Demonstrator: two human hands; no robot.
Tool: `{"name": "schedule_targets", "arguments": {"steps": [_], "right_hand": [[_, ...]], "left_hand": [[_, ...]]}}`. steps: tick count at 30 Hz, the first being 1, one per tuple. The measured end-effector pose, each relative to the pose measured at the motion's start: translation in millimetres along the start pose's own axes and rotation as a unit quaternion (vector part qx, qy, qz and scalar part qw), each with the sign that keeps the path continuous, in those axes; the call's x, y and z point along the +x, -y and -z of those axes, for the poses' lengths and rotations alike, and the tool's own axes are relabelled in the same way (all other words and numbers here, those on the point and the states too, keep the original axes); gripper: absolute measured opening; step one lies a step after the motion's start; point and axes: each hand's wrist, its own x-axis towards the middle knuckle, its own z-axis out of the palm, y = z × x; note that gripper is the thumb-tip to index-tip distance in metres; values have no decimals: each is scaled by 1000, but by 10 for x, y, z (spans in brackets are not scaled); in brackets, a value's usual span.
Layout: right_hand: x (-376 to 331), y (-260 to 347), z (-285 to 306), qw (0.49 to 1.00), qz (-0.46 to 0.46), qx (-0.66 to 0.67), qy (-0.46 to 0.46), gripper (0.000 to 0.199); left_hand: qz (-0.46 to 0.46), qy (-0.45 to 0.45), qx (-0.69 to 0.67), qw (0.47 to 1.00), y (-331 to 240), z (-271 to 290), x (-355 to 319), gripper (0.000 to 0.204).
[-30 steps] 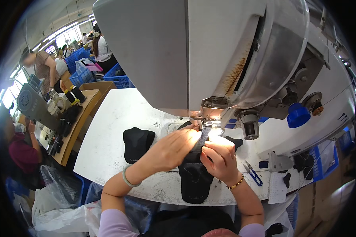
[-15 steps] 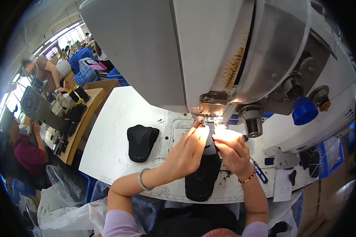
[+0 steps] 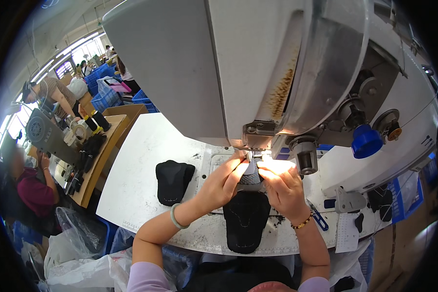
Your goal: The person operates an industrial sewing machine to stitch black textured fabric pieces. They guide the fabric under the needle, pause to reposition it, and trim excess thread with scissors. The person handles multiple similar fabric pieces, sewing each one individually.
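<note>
Both my hands are under the head of a large white sewing machine (image 3: 165,63), beside its brightly lit presser foot. My left hand (image 3: 220,184) has its thumb and fingers pinched on the left edge of a grey textured fabric piece (image 3: 251,179). Across from it, my right hand (image 3: 284,192) pinches the right edge of the same piece; glare washes out its fingertips. Just below the grey piece, a black shaped fabric piece (image 3: 246,224) lies toward the table's front edge. Left of my left hand lies a similar black piece (image 3: 174,182).
Blue-handled thread snips (image 3: 319,216) lie right of my right wrist on the white table (image 3: 131,180). A white card (image 3: 347,233) sits at the right front edge. Plastic bags (image 3: 87,267) hang below left. Other people work at a bench (image 3: 100,158) to the left.
The view has shifted slightly. My left hand has moved a little left and down, and my hands sit slightly farther apart. More of the black front piece's upper end shows.
</note>
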Motion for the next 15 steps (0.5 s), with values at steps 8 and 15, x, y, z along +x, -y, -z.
{"name": "schedule_targets", "arguments": {"steps": [8, 15], "right_hand": [[-25, 4, -65, 999, -42, 28, -11, 13], [-29, 48, -98, 999, -41, 12, -26, 18]], "left_hand": [[-3, -67, -53, 996, 125, -88, 35, 33], [12, -103, -64, 993, 213, -107, 71, 35]]}}
